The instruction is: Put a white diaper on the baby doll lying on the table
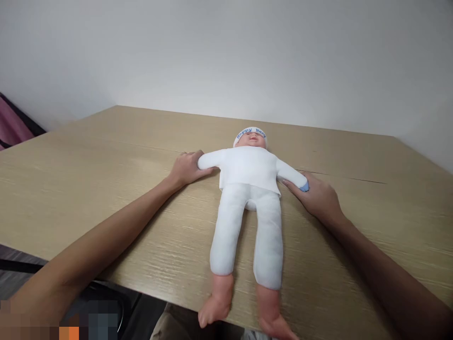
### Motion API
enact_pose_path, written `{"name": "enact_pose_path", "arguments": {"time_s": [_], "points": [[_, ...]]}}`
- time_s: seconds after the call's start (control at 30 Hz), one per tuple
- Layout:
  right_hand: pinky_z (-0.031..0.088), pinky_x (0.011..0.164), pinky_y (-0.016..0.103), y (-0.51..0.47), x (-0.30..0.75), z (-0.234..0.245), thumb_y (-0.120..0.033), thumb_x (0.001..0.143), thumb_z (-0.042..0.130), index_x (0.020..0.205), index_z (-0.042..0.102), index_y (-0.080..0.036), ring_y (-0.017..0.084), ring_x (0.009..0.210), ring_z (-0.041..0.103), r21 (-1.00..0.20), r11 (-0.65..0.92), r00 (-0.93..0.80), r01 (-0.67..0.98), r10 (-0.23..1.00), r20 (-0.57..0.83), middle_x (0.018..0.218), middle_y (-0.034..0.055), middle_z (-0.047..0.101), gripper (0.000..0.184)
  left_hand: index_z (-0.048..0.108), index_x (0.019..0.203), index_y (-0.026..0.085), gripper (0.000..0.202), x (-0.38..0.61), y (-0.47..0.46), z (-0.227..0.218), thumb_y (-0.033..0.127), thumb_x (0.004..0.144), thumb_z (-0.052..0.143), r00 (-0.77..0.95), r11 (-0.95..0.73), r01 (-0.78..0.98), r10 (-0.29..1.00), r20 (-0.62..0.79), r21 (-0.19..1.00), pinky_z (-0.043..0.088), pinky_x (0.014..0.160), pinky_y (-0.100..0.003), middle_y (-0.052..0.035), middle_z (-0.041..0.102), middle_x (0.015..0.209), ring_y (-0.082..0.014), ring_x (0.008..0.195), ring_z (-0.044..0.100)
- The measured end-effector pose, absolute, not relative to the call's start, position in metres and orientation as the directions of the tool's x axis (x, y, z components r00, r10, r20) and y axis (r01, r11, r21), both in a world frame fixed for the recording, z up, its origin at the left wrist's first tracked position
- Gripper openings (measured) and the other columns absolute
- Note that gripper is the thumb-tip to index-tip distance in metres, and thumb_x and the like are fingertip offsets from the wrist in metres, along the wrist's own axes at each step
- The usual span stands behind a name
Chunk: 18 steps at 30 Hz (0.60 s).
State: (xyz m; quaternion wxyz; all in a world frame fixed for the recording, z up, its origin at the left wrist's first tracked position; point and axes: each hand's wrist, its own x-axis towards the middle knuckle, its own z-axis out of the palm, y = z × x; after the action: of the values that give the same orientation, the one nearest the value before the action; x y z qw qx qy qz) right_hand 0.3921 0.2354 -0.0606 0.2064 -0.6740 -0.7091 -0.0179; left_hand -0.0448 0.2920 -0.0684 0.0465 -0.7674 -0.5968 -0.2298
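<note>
A baby doll (249,170) lies on its back on the wooden table, its head away from me and its bare feet over the near edge. It wears a white top, white trousers and a white hat with blue lettering. My left hand (187,168) is closed around the end of the doll's sleeved arm on the left, thumb along its lower side. On the other side, my right hand (321,194) grips the opposite arm near a blue patch at the sleeve end. Some fingers of both hands are hidden.
The light wooden table (141,198) meets a plain pale wall (226,61) at the back. Pink and black fabric (17,123) shows at the far left. Below the near edge are a dark chair part (132,307) and beige clothing (177,323).
</note>
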Motion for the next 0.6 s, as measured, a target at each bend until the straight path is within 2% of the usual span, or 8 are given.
{"name": "enact_pose_path", "arguments": {"time_s": [0.13, 0.37, 0.5, 0.6], "points": [[0.035, 0.061, 0.035, 0.265, 0.393, -0.061, -0.087, 0.096, 0.054, 0.099, 0.069, -0.025, 0.032, 0.071, 0.067, -0.265, 0.034, 0.052, 0.964, 0.949, 0.311, 0.079, 0.0098, 0.075, 0.063, 0.071, 0.106, 0.022, 0.070, -0.040, 0.324, -0.070, 0.088, 0.087, 0.058, 0.145, -0.243, 0.954, 0.885, 0.443, 0.173, 0.052, 0.087, -0.047, -0.0136, 0.081, 0.096, -0.0376, 0.090, 0.075], [0.035, 0.062, 0.035, 0.314, 0.399, -0.064, -0.089, 0.096, 0.055, 0.101, 0.069, -0.025, 0.032, 0.077, 0.068, -0.250, 0.069, 0.034, 0.966, 0.921, 0.388, 0.088, 0.0118, 0.078, 0.066, 0.068, 0.111, 0.020, 0.077, -0.034, 0.369, -0.072, 0.092, 0.087, 0.058, 0.129, -0.238, 0.957, 0.860, 0.494, 0.164, 0.047, 0.095, -0.049, -0.0159, 0.080, 0.104, -0.0380, 0.096, 0.073], [0.038, 0.065, 0.036, 0.334, 0.405, -0.066, -0.090, 0.096, 0.054, 0.097, 0.069, -0.025, 0.032, 0.085, 0.065, -0.249, 0.124, -0.012, 0.960, 0.913, 0.408, 0.095, 0.0127, 0.077, 0.067, 0.066, 0.112, 0.021, 0.077, -0.036, 0.384, -0.076, 0.094, 0.090, 0.054, 0.140, -0.250, 0.955, 0.853, 0.502, 0.158, 0.047, 0.096, -0.049, -0.0154, 0.079, 0.108, -0.0371, 0.099, 0.071], [0.044, 0.075, 0.041, 0.345, 0.411, -0.070, -0.089, 0.099, 0.050, 0.099, 0.070, -0.023, 0.033, 0.092, 0.063, -0.223, 0.203, -0.092, 0.954, 0.900, 0.426, 0.101, 0.0149, 0.075, 0.068, 0.067, 0.112, 0.022, 0.078, -0.040, 0.390, -0.081, 0.096, 0.089, 0.055, 0.145, -0.262, 0.951, 0.848, 0.510, 0.164, 0.046, 0.098, -0.049, -0.0163, 0.078, 0.113, -0.0382, 0.108, 0.068]]}}
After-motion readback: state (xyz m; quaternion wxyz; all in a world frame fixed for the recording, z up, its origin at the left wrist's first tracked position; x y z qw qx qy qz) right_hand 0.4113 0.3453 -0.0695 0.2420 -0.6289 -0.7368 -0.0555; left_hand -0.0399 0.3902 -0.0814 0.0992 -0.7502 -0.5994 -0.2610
